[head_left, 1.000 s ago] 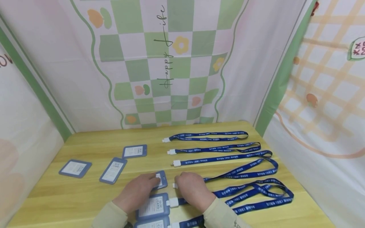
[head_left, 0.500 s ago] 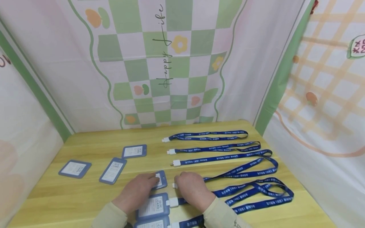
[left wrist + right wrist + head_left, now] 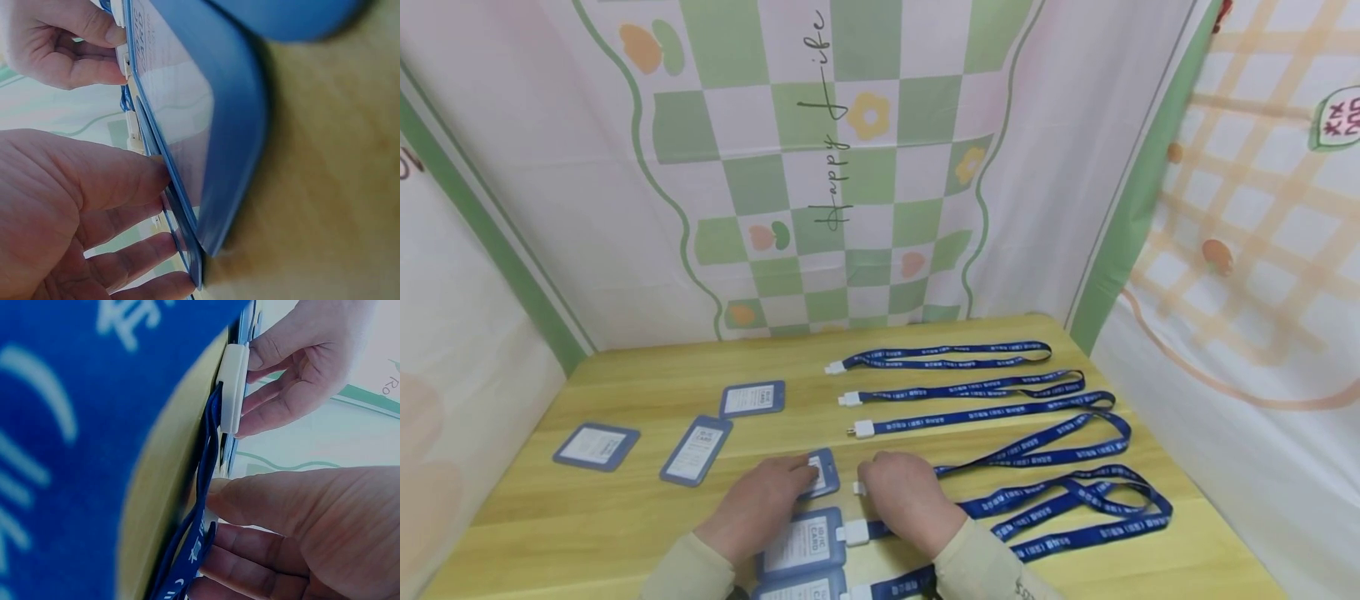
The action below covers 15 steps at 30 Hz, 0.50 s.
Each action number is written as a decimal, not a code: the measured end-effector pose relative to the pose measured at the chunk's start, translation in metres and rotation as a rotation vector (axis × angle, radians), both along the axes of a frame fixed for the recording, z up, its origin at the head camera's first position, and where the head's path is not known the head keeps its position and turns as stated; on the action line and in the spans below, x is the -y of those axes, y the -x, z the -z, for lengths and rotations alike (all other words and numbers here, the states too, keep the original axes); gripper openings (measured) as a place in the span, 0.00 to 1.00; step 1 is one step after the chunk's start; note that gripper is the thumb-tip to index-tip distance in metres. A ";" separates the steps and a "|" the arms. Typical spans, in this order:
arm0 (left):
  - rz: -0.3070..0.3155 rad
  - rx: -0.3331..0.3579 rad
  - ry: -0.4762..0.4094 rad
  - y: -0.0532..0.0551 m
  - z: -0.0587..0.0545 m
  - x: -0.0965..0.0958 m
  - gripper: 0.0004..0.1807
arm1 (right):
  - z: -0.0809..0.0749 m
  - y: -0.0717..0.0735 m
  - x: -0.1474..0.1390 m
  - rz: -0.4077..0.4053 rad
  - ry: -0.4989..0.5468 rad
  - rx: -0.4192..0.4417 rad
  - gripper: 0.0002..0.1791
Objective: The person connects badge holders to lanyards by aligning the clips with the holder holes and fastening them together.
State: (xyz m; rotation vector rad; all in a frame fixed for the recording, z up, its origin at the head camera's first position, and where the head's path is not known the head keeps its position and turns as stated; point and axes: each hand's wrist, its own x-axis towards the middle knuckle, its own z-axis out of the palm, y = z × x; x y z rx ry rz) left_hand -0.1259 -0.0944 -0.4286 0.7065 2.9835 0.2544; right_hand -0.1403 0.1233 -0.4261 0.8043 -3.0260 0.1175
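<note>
My left hand (image 3: 767,500) holds a blue ID badge holder (image 3: 829,473) flat at the table, thumb on one side and fingers spread along it in the left wrist view (image 3: 194,265). Beside it, my right hand (image 3: 906,500) pinches the white clip (image 3: 859,488) of a dark blue lanyard (image 3: 1037,458); a small gap separates clip and holder. In the right wrist view the thumb and fingers close around the clip and strap (image 3: 199,540). Nearer me lies another badge holder (image 3: 801,543) joined to a lanyard clip (image 3: 854,533).
Three loose badge holders, one at far left (image 3: 597,447), lie on the wooden table (image 3: 550,525). Three lanyards, the top one (image 3: 947,365) included, lie in rows at the back right. A further badge holder (image 3: 805,590) sits at the front edge. Patterned curtains (image 3: 880,183) enclose the table.
Both hands keep their places on the badge holder and the lanyard clip. Only the head view has shifted slightly.
</note>
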 end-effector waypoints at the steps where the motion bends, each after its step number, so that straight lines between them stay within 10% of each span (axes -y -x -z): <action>1: -0.002 0.001 0.000 0.000 0.000 0.000 0.19 | 0.000 0.000 0.000 0.001 0.000 -0.001 0.02; 15: -0.019 0.004 -0.036 0.001 -0.001 -0.001 0.19 | -0.001 -0.001 0.000 0.007 0.001 0.004 0.03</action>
